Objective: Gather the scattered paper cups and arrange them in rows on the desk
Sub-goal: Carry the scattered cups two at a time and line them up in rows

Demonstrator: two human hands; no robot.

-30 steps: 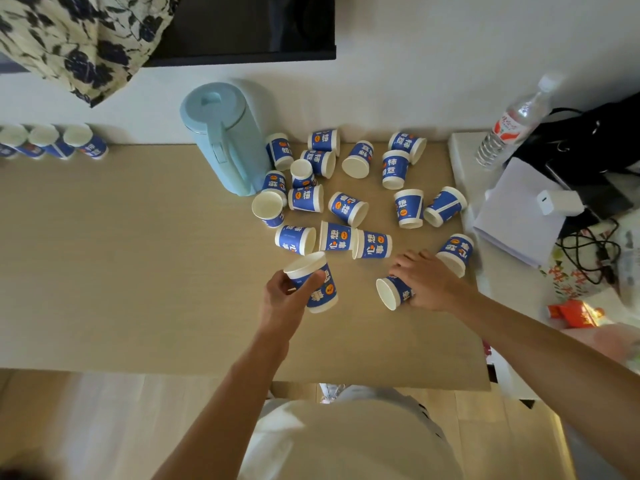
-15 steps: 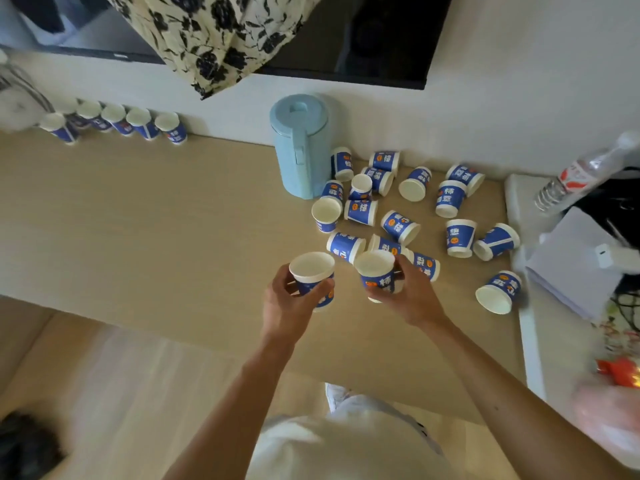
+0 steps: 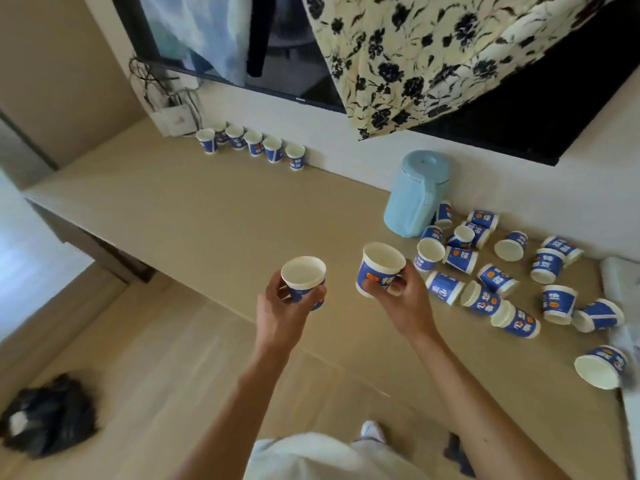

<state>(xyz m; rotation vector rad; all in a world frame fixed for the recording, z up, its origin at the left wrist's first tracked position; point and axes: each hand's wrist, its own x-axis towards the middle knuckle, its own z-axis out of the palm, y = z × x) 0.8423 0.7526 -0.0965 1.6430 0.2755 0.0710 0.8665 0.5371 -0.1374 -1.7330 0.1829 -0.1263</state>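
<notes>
Head view has swung left since a second ago, so the long bare stretch of the counter [image 3: 207,220] and its far left end now fill the picture, where before we looked straight down on the mess.

The scattered cups [image 3: 496,279] lie to the right, most on their sides and a few upright, crowded beside the pale blue jug [image 3: 417,195]. They look much as they did, less the one we have just taken from the near edge.

The row [image 3: 253,147] stands upright against the wall at the far left, well apart from the pile. It was barely in view a second ago and is now plainly where we are headed.

Our left hand [image 3: 284,306] has its grip curled round the left cup [image 3: 304,275], which was tilted a second ago and is now upright with its mouth up.

Our right hand [image 3: 405,296] was reaching onto a cup lying on the counter. That grip has since closed round the right cup [image 3: 379,268], lifted it clear and turned it upright.

Both cups are held in the air above the counter's near edge, apart from each other. We judge the picking-up finished for this pair. What remains is the carry to the row's open end, and many more cups wait after that.
</notes>
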